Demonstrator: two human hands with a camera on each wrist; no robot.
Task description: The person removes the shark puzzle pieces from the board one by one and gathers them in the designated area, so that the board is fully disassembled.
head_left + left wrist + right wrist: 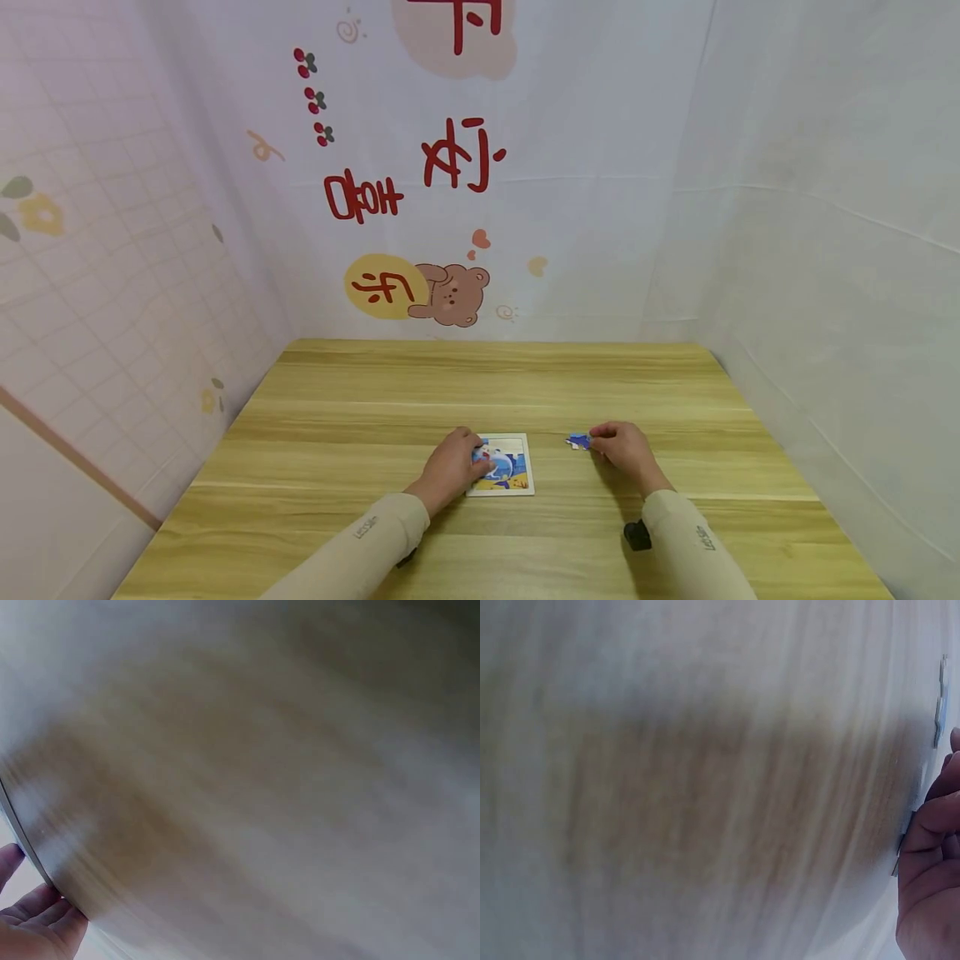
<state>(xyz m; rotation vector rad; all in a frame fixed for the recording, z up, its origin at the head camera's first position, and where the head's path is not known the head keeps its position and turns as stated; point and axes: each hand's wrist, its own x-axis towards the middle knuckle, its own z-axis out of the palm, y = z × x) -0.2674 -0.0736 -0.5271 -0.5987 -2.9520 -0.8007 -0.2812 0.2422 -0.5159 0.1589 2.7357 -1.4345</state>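
Note:
A small jigsaw puzzle [517, 460] in a white frame lies on the table in the head view, showing a pale blue figure and some yellow. My left hand [450, 467] grips its left side, with the thumb over the picture and the other fingers along the edge. In the left wrist view, fingertips of the left hand [41, 922] meet the frame's thin edge. To the right, several loose blue puzzle pieces [577, 440] lie close together. My right hand [624, 447] pinches at the right end of these pieces. In the right wrist view, the right hand [934, 862] has curled fingers beside flat pieces [940, 720].
The wooden table [360, 383] runs back to a white printed cloth [600, 250], with more cloth at both sides. A dark wrist device [637, 535] sits below the right cuff.

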